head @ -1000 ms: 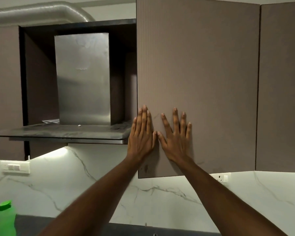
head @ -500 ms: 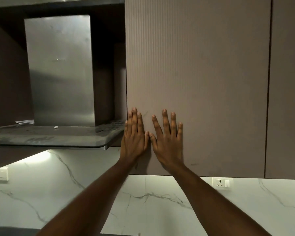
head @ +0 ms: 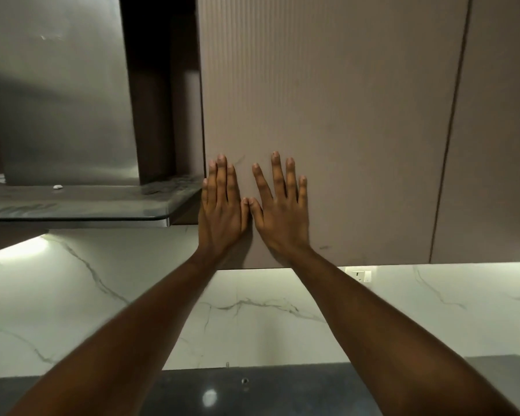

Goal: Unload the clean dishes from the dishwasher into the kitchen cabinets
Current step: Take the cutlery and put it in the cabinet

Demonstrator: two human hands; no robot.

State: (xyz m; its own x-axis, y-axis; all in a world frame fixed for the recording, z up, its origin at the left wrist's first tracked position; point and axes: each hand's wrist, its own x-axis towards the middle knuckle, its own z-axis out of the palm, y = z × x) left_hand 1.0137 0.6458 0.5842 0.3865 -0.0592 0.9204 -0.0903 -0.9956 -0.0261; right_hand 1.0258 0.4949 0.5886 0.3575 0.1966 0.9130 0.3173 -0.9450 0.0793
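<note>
A brown ribbed cabinet door (head: 327,109) fills the upper middle of the head view and is shut flush with its neighbour. My left hand (head: 221,208) lies flat on the door's lower left corner, fingers straight and together. Beside it my right hand (head: 281,210) presses flat on the same door with its fingers spread. The two thumbs touch. Neither hand holds anything. No dishes and no dishwasher are in view.
A steel chimney hood (head: 60,94) stands left of the cabinet over a glass canopy (head: 81,207). A second cabinet door (head: 496,130) adjoins on the right. Below run a white marble backsplash (head: 252,313) with a wall socket (head: 361,275) and a dark countertop (head: 252,391).
The view has moved closer and tipped downward, so the cabinet looms larger and the countertop shows. Both hands stay flat on the door's lower left part.
</note>
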